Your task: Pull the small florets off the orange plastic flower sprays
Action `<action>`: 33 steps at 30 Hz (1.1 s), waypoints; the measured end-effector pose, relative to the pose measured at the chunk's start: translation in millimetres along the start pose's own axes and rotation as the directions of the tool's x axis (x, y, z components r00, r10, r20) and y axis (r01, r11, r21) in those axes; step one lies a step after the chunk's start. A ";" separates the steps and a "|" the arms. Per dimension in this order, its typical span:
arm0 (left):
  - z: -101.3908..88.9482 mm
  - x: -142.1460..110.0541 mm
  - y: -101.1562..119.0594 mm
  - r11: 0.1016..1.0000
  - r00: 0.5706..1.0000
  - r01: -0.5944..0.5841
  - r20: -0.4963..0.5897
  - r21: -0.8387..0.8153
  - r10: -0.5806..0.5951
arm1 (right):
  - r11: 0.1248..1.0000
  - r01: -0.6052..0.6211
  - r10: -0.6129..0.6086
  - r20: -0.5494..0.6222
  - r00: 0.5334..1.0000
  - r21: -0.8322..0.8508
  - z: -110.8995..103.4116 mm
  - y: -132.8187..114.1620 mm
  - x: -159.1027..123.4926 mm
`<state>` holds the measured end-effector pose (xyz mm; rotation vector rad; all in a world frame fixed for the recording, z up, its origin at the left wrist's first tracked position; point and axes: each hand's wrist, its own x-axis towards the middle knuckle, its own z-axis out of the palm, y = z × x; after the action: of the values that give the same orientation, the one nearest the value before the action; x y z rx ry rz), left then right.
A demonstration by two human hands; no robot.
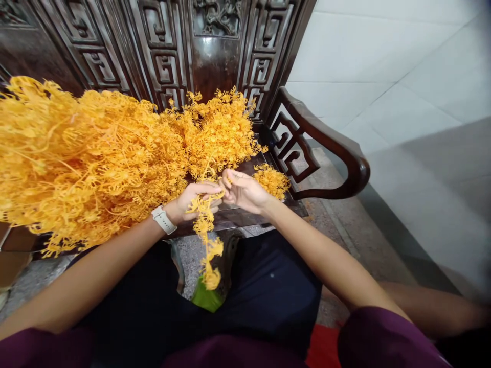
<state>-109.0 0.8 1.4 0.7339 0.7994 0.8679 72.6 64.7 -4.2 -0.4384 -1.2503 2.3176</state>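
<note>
A big heap of yellow plastic flower sprigs [95, 153] lies on a dark carved wooden bench [326, 138]. My left hand [192, 202], with a white watch on its wrist, is closed on a hanging strand of yellow flower sprigs [207, 240] that dangles down between my knees. My right hand [243, 190] is pinched on the top of the same strand, right beside the left hand. A small separate clump of yellow sprigs [271, 180] lies on the seat just right of my right hand.
The bench's carved backrest [215, 46] rises behind the heap and its curved armrest is at the right. A green object [207, 297] sits on the speckled floor between my legs. Pale floor tiles [402, 102] spread to the right.
</note>
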 end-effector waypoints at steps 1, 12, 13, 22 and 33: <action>1.6 0.4 0.5 1.000 1.000 -0.015 -0.017 0.004 0.015 | 0.999 0.018 -0.021 -0.053 0.998 -0.052 -3.9 -3.3 0.9; -15.0 0.4 -3.2 0.968 0.972 -0.122 -0.172 0.219 0.162 | 0.562 -0.300 -0.328 -0.540 0.775 -0.771 -168.9 -35.3 -32.3; -15.6 0.6 -2.7 0.967 0.971 -0.129 -0.170 0.218 0.168 | 0.539 -0.345 -0.335 -0.571 0.749 -0.769 -179.8 -34.6 -38.0; -12.2 4.3 10.0 0.907 0.969 -0.158 -0.114 0.390 0.218 | 0.343 -0.553 -0.357 -0.650 0.671 -0.759 -210.3 -32.1 -57.3; -11.7 4.4 9.7 0.878 0.987 -0.141 -0.008 0.458 0.162 | 0.472 -0.050 -0.430 -0.279 0.858 -0.880 -98.3 -27.3 -32.4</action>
<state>-120.5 11.7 2.1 1.2106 1.0136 0.8463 154.1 128.4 -31.9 -1.0477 -1.9988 1.0565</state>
